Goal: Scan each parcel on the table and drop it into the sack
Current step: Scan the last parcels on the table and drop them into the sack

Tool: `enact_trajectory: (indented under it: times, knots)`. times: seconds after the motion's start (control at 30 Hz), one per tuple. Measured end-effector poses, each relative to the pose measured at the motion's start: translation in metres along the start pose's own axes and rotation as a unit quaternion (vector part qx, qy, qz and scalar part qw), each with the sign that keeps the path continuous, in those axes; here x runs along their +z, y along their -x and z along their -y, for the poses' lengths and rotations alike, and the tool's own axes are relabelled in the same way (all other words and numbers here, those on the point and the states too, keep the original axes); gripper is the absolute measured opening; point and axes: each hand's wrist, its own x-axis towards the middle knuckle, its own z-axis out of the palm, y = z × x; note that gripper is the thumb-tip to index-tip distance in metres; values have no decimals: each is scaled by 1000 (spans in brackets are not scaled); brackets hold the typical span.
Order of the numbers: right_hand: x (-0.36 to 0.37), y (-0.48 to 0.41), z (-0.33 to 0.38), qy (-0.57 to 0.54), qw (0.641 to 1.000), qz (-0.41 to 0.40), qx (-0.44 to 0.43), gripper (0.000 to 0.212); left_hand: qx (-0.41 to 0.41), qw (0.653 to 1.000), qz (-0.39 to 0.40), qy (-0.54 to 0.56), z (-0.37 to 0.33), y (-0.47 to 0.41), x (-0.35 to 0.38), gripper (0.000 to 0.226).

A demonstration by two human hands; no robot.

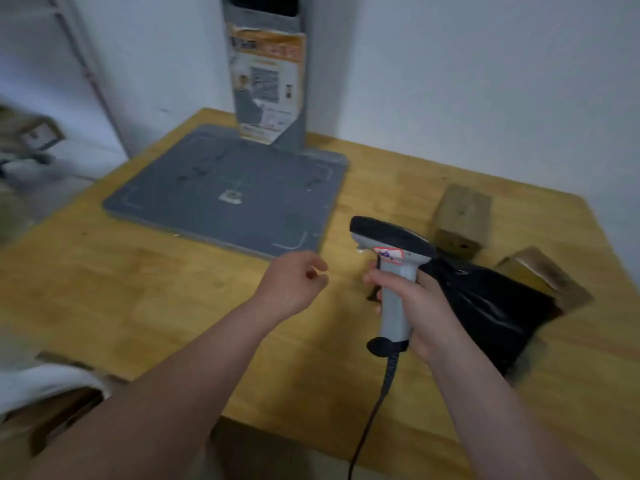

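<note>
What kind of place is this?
Likely a parcel-handling or shipping station: the right hand grips a grey-and-black corded handheld barcode scanner, small brown cardboard parcels and a black plastic mailer bag lie on the wooden table, beside a flat grey scanning platform.

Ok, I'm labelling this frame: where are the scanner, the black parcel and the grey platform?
scanner (391, 237), head view, on its dark head.
black parcel (485, 306), head view, on its glossy top.
grey platform (207, 192), head view, bare flat plate.
</note>
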Motion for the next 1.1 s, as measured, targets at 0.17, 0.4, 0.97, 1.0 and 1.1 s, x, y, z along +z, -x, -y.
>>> enact_trajectory:
  times: [0.17, 0.4, 0.97, 1.0, 1.1]
  knots:
    - [-79, 14, 10, -50, 987, -148, -30, 16, 151, 979, 105, -87, -62, -21, 68, 60]
    - [-130, 22, 4, -120, 969, -214, -25, 22, 315, 898, 133, -276, -81, -28, 141, 52]
    - [-101, 21, 12, -78, 994, -69, -17, 21, -256, 822, 68, 505, -17, -15, 52, 24]
    - [-96, 21, 9, -71, 996, -56, -9, 22, -283, 817, 50, 500, -5, -7, 52, 25]
    - [-83, 20, -4, -50, 998, -27, 15, 20, -335, 819, 4, 466, 29, 13, 55, 20]
